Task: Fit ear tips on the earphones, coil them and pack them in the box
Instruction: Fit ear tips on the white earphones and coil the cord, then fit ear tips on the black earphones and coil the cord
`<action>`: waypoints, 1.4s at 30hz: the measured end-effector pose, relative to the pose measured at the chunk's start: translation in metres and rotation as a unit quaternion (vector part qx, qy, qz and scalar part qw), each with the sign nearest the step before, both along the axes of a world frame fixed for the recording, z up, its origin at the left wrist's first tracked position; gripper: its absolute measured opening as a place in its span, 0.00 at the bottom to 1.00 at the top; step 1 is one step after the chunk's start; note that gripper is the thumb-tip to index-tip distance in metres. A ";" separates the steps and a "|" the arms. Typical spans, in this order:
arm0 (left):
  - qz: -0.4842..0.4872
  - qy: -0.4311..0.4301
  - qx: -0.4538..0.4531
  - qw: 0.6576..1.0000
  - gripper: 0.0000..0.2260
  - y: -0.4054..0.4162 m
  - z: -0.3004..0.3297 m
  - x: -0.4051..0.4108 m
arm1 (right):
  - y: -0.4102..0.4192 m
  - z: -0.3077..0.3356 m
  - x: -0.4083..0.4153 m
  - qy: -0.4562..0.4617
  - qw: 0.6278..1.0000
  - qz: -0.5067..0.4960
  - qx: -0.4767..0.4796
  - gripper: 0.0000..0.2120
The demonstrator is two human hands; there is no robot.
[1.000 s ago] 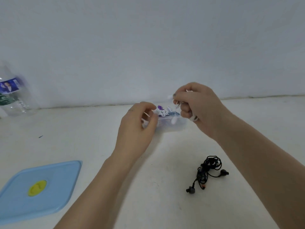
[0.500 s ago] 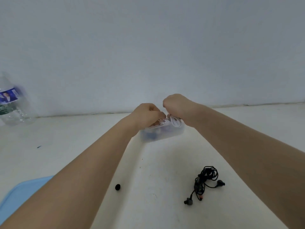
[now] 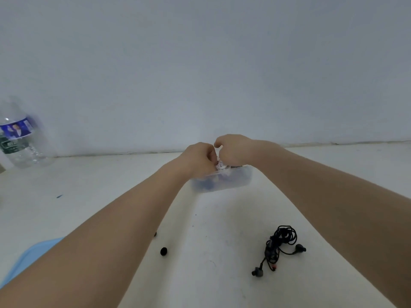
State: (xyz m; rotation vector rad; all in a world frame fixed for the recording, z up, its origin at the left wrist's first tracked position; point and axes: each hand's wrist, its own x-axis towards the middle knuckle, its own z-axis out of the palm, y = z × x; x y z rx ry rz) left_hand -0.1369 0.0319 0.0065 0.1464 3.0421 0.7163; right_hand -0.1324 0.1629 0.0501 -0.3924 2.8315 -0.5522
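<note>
Reaching out together over the clear plastic box, sitting just past the centre of the white table, toward twelve o'clock. Curling the left hand down into the box's left end, fingers bent inward and out of sight behind the knuckles; cannot tell what they are pinching. Curling the right hand likewise over the box's middle, fingers tucked under, touching a bundle of white earphones showing between the two hands at the box's rim; cannot tell how firmly gripping. Showing blurred blue and dark shapes through the box wall, too unclear to name.

Lying coiled on the table at five o'clock from the box, well apart from it: black earphones, cable looped loosely, two buds trailing out toward the near edge. Resting at seven o'clock from the box, beside the left forearm: a small black ear tip, with another dark speck just beyond it, half hidden by the arm.

Standing at nine o'clock against the wall: a clear water bottle. Peeking out at the lower left under the left arm: a light blue lid.
</note>
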 end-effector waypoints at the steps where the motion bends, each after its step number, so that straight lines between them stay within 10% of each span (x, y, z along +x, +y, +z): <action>1: -0.012 0.002 0.002 1.000 0.07 -0.004 0.003 0.003 | 0.001 0.002 0.002 0.012 1.000 0.002 0.008 0.21; 10: -0.054 0.085 0.040 0.994 0.11 -0.014 0.026 0.043 | 0.028 0.017 0.039 0.096 0.994 0.054 -0.007 0.20; 14: -0.074 0.130 -0.010 0.989 0.10 -0.016 0.035 0.073 | 0.044 0.040 0.072 0.003 0.987 0.092 0.130 0.13; 19: -0.084 -0.083 -0.212 0.970 0.05 -0.022 0.036 0.123 | 0.052 0.021 0.117 -0.119 0.927 0.166 0.315 0.22; 24: -0.068 -0.195 -0.334 0.920 0.13 -0.039 0.015 0.157 | 0.066 -0.009 0.135 -0.110 0.950 0.148 0.250 0.21; 36: -0.069 -0.078 -0.179 0.978 0.10 -0.059 -0.024 0.176 | 0.065 -0.031 0.148 -0.062 0.981 0.148 0.108 0.06; 42: -0.059 -0.050 0.136 0.988 0.06 -0.028 -0.032 0.177 | 0.067 -0.026 0.144 -0.116 0.979 0.138 0.092 0.08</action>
